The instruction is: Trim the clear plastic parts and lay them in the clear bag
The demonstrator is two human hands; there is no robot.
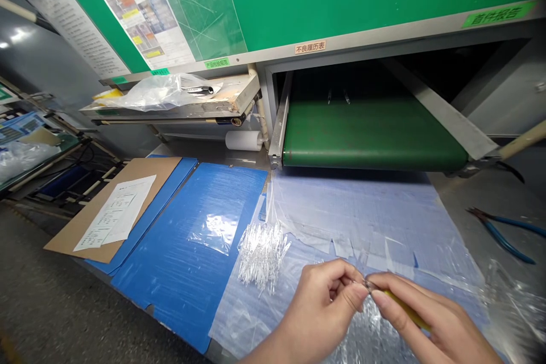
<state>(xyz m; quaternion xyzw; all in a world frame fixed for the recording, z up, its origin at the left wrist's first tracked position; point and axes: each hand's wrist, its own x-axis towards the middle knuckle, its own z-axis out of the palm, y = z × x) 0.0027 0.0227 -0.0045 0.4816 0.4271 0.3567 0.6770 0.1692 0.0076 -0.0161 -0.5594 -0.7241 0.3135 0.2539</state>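
Observation:
My left hand [318, 310] is closed in a pinch, its fingertips meeting those of my right hand; whatever it holds is too small to make out. My right hand [426, 313] is wrapped around a tool with a yellow handle [407, 310], its tip hidden between the fingers. Below both hands lies a heap of clear plastic pieces [369, 333], partly covered by them. Left of my left hand, a second pile of thin clear plastic pieces [262, 256] rests on the film-covered bench [350, 199].
A green conveyor belt [362, 131] carries two small clear pieces. Blue-handled pliers [503, 233] lie at right, near clear plastic [512, 301]. On the left are blue sheets [183, 239], a plastic bag [215, 230] and cardboard [106, 216] with papers. A shelf [239, 96] stands behind.

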